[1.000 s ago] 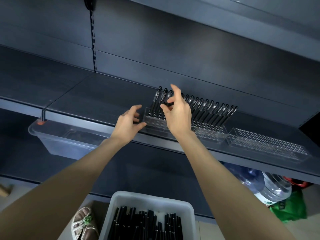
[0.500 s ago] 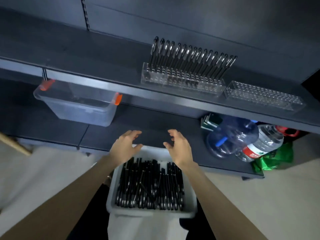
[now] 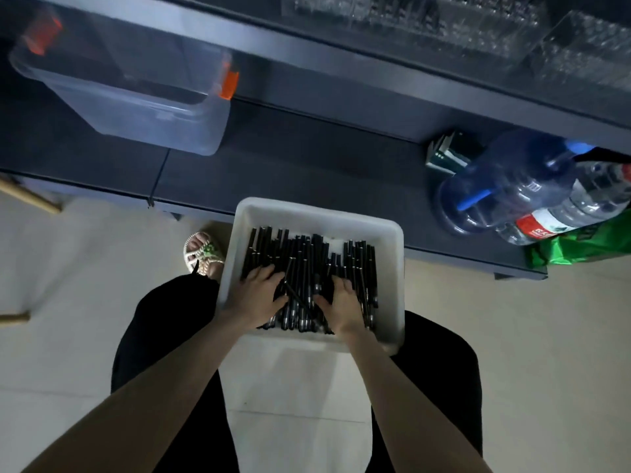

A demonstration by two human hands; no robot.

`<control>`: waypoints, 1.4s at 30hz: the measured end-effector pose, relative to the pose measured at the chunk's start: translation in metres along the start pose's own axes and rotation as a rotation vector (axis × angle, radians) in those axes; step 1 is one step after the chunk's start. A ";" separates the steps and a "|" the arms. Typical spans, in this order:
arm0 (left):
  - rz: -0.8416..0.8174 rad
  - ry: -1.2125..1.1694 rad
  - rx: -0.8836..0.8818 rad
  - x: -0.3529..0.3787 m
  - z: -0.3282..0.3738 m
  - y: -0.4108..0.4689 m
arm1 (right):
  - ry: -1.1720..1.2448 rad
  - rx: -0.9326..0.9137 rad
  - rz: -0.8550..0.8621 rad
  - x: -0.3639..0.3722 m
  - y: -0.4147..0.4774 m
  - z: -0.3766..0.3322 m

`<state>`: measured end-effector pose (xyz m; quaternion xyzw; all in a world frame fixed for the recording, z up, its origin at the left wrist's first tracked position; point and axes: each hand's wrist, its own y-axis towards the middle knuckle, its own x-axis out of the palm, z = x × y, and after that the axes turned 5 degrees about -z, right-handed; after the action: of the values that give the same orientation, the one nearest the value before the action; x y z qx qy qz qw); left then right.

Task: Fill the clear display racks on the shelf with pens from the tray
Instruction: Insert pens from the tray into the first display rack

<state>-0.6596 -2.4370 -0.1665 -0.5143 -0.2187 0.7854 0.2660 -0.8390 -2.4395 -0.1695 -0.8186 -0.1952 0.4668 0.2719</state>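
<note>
A white tray [image 3: 317, 209] of black pens [image 3: 300, 254] sits on the person's lap. The left hand [image 3: 259, 297] and right hand [image 3: 343, 307] dig curled fingers into the pile. Whether they grip any pens is unclear.

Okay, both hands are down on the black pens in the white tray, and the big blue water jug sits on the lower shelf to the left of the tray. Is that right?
One slip: in the head view the water jug sits on the lower shelf to the right of the tray, not the left. The left hand and right hand are on the pens.
</note>
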 end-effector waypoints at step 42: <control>0.691 -0.519 0.457 -0.226 0.075 -0.113 | 0.726 -0.633 0.289 -0.257 -0.111 -0.152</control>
<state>-0.6331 -2.5015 0.0873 -0.2727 0.0839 0.9579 0.0325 -0.8400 -2.5408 0.1326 -0.9891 -0.1048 0.1029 -0.0070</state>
